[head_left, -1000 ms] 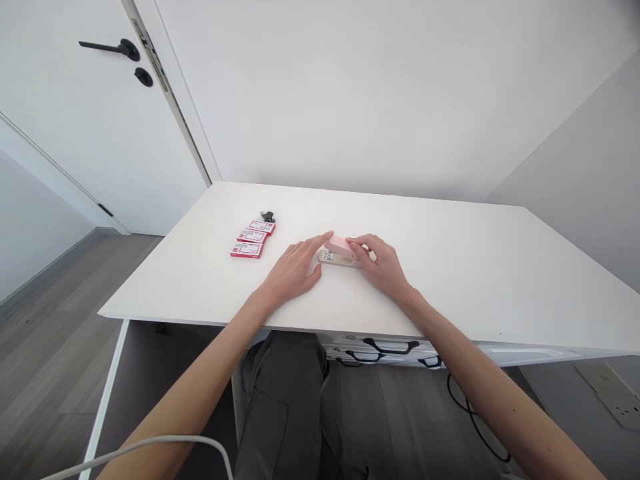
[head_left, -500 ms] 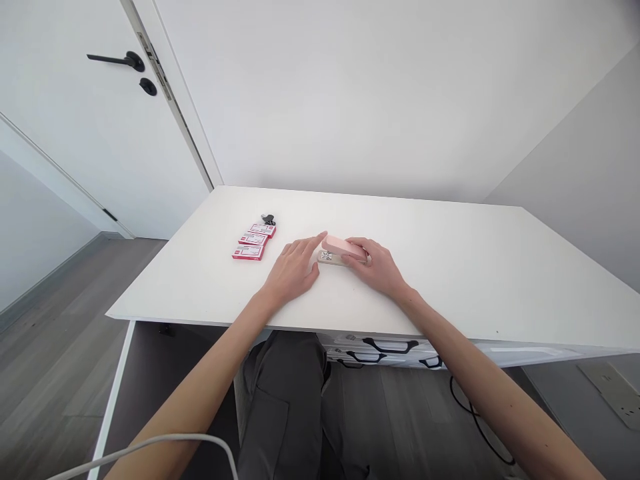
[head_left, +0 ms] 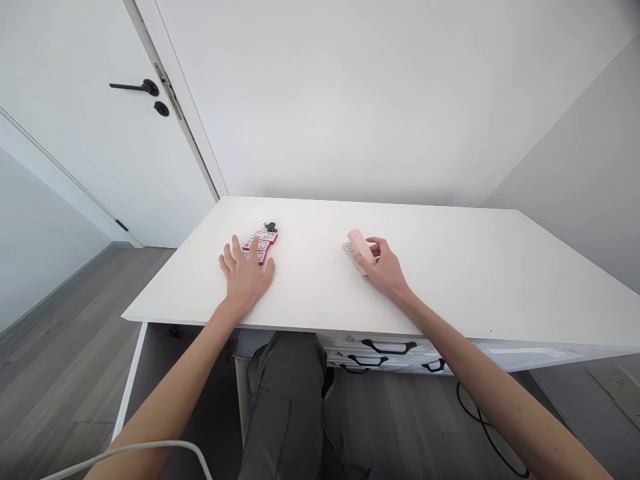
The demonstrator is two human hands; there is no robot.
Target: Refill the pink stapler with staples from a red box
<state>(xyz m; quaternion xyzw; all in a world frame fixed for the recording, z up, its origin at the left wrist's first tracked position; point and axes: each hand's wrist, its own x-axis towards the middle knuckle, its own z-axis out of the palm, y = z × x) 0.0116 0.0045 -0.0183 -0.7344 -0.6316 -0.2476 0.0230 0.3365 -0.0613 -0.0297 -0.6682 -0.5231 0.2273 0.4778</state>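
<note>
My right hand [head_left: 388,271] is wrapped round a pink stapler [head_left: 361,245] at the middle of the white table. The stapler's pink top sits over a pale beige base, and its front end points away to the left. Three small red-and-white boxes [head_left: 265,246] lie in an overlapping row on the left. Over their near end my left hand [head_left: 245,277] is spread, fingers apart, covering part of the boxes. Whether its fingertips press on them I cannot tell. Just behind the boxes lies a small black item [head_left: 271,227], too small to name.
A white tabletop [head_left: 450,273] runs up to the wall behind. Below its front edge are drawers with black handles [head_left: 389,347]. A white cable [head_left: 150,445] crosses my left forearm. At the far left stands a door with a black handle [head_left: 135,87].
My left hand has left the stapler and moved left to the boxes, its fingers spreading. With my right hand on it, the stapler has turned and shifted slightly to the right.
</note>
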